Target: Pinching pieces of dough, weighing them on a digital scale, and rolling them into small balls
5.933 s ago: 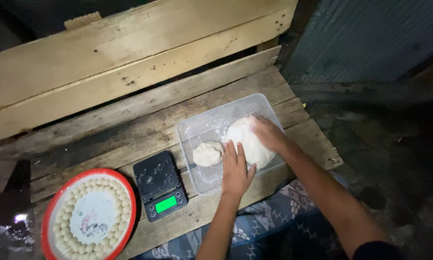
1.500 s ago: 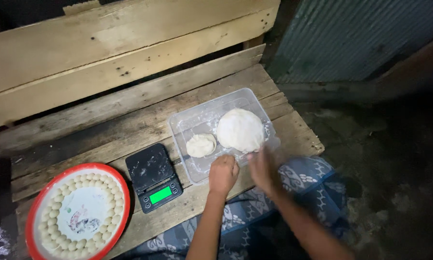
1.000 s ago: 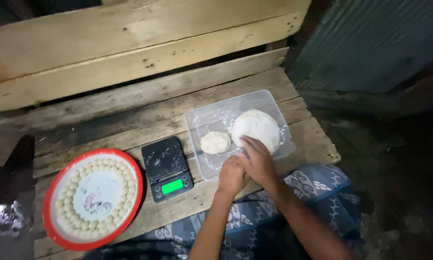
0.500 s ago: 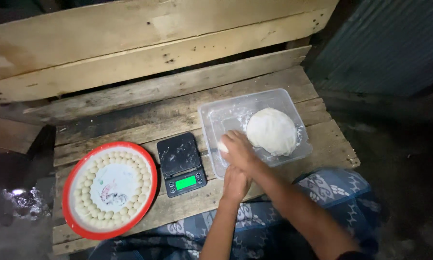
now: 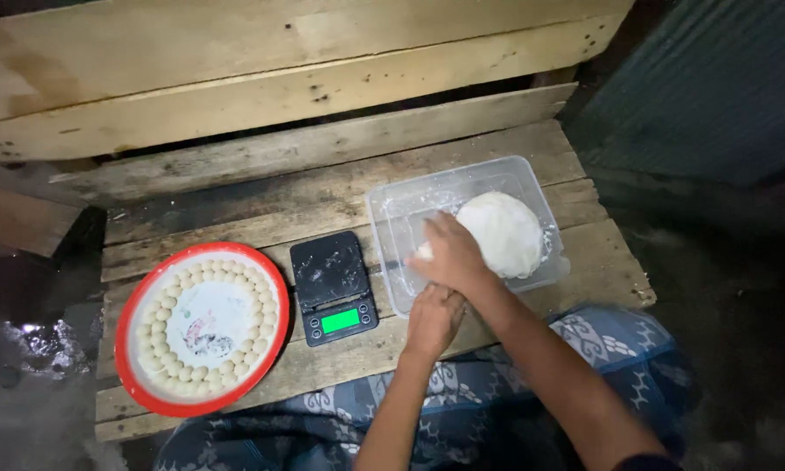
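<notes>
At centre frame the right hand closes on a small dough piece inside the plastic tub, beside the big dough. The left hand lies curled below, its grip hidden. Scale and red-rimmed plate sit to the left.

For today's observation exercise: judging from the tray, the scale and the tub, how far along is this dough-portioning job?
Done: small dough balls ring the red-rimmed tray, though its centre is bare. In hand: the right hand rests on a small piece of dough in the clear plastic tub; the left hand is closed just below it. Left: the big dough mound; the scale platform carries nothing.
</notes>
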